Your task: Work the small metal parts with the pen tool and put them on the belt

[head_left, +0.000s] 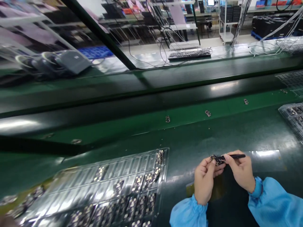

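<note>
In the head view, my left hand (205, 179) pinches a small electronic module (215, 158) between thumb and fingers. My right hand (241, 170) grips a slim black pen-like tool (236, 156), whose front end meets the module; its tip is too small to make out. Both hands are raised over the dark green work surface at the lower right, in blue sleeves. To their left lies a clear plastic tray (165, 164) with rows of slots, some holding similar modules.
Several loose modules (168, 119) lie along the green strip (187, 115) beyond my hands. Another clear tray (292, 121) with parts stands at the right edge. Behind are a raised ledge, a keyboard (189, 54), hanging cables and a slanting dark post (101, 34).
</note>
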The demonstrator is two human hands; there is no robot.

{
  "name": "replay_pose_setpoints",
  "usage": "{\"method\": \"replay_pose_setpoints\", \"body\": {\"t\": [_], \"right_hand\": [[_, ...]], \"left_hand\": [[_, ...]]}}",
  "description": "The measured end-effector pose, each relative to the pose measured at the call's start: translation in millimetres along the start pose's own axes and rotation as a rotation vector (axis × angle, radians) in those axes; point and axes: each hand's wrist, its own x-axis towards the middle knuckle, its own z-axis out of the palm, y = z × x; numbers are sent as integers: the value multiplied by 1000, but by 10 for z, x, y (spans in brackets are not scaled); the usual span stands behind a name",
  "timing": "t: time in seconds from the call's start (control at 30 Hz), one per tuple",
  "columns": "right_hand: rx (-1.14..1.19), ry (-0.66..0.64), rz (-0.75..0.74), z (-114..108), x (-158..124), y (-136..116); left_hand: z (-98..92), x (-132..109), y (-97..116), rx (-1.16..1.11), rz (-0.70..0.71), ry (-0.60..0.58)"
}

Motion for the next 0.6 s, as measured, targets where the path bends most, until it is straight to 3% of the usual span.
{"method": "replay_pose_setpoints", "body": {"t": [0.13, 0.23, 0.33, 0.5, 0.6], "right_hand": [[-182, 70, -217, -99, -26, -29], [-247, 149, -263, -184, 20, 30], [-242, 144, -282, -206, 67, 106], [-227, 102, -258, -150, 68, 144], [-163, 55, -188, -122, 85, 157]], "left_hand": [[-29, -44, -19, -9, 8, 43], [-97, 57, 106, 6, 46, 91], [-222, 382, 426, 88, 134, 163], [-434, 1176, 1080, 240, 214, 287], [-481, 1454, 1378, 378, 249, 359]]}}
